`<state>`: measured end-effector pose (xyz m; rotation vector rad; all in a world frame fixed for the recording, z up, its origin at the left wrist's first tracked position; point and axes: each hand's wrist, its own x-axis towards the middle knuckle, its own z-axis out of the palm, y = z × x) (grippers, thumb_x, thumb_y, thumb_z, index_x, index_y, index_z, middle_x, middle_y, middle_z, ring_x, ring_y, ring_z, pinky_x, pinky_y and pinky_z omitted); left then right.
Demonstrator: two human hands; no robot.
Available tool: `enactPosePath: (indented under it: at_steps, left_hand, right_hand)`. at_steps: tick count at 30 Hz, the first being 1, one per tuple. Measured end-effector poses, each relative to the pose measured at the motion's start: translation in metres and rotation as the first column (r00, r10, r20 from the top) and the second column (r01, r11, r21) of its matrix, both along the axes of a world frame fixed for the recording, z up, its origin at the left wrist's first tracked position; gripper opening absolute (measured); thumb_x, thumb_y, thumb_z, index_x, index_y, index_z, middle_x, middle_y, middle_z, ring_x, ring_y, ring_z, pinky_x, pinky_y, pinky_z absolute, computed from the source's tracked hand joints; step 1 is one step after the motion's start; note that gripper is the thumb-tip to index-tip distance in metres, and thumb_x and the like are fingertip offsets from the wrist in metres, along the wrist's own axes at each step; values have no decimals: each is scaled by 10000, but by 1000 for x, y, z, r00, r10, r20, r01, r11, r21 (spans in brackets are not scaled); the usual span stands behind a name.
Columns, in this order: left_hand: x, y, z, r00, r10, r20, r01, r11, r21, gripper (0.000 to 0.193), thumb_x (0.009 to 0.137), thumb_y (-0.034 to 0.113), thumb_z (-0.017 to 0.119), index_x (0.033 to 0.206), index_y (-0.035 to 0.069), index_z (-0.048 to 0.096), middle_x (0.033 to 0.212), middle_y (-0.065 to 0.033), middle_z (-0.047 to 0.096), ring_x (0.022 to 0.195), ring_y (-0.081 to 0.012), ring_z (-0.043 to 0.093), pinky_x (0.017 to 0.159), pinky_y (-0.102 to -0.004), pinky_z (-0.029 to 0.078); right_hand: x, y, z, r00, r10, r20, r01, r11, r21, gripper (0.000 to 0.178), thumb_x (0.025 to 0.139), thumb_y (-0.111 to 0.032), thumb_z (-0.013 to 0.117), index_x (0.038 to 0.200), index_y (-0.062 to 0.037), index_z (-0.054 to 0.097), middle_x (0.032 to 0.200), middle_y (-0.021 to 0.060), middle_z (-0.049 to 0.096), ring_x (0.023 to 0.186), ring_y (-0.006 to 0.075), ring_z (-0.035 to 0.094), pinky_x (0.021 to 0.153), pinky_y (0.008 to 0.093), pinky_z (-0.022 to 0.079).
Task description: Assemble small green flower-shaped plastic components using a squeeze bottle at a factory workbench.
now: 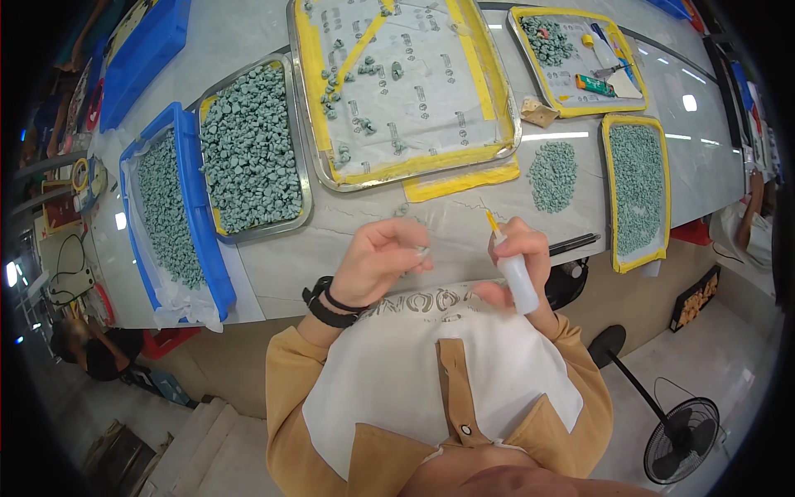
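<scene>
My left hand [377, 258] is closed in a pinch near the table's front edge, with a small grey-green piece [423, 250] between thumb and fingertips. My right hand [531, 245] wraps round a white squeeze bottle [519, 282] with a yellow nozzle and a thin needle tip, tilted upward. The needle points away from me, apart from the piece in my left hand. Just beyond my hands lies a large metal tray [414, 91] lined with printed white paper and yellow tape, with several clusters of grey-green pieces on it. A loose pile of smaller pieces [553, 176] rests to the right.
On the left stand a blue tray [217, 286] and a metal tray [304, 199], both full of grey-green pieces. At right are a yellow-edged tray [609, 178] of small pieces, another tray [571, 110] with tools and a lighter, and dark pens [573, 243]. A fan [681, 439] stands on the floor.
</scene>
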<state>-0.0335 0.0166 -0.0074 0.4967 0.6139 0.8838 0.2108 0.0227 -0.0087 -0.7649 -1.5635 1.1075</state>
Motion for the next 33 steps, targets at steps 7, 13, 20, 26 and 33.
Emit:
enactPosePath:
  at_steps: [7,13,20,26,33]
  left_hand:
    - [22,6,7,992,72,-102,-78,995,-58,274,876,-28,577,1147,-16,618,1193,-133,613,1058,-192,611,913,-345,500]
    - [17,-1,-7,994,87,-73,-91,994,-56,270,870,-65,572,1133,-25,620,1168,-117,619,1075,-174,598,888,-328,522]
    - [25,2,1,979,157,-129,-155,988,27,319,853,-33,586,1171,-57,592,1105,-125,627,941,-179,633,851,-297,521]
    - [22,-2,1,963,125,-239,-106,990,88,310,876,-83,566,1183,-52,599,1135,-137,645,1007,-205,653,886,-314,525]
    - [23,-2,5,934,147,-325,-89,978,188,315,875,-77,590,1189,-53,600,1107,-131,657,1019,-190,646,901,-307,522]
  right_hand:
    - [-14,18,4,1000,18,24,-23,966,257,437,846,-362,714,1077,-12,592,861,118,655,682,247,594,576,329,481]
    - [-14,21,9,998,56,0,-55,970,239,494,892,-461,621,1072,-2,599,920,157,700,835,327,669,711,375,555]
    - [-15,22,8,997,75,10,-75,970,232,542,932,-511,516,996,17,617,842,131,703,950,373,672,716,401,578]
    - [-17,20,10,996,87,15,-88,974,210,465,953,-428,495,937,18,627,836,121,699,923,382,681,711,404,581]
    - [-19,20,13,997,75,33,-79,987,137,378,919,-341,535,893,19,647,853,150,691,890,347,684,676,377,575]
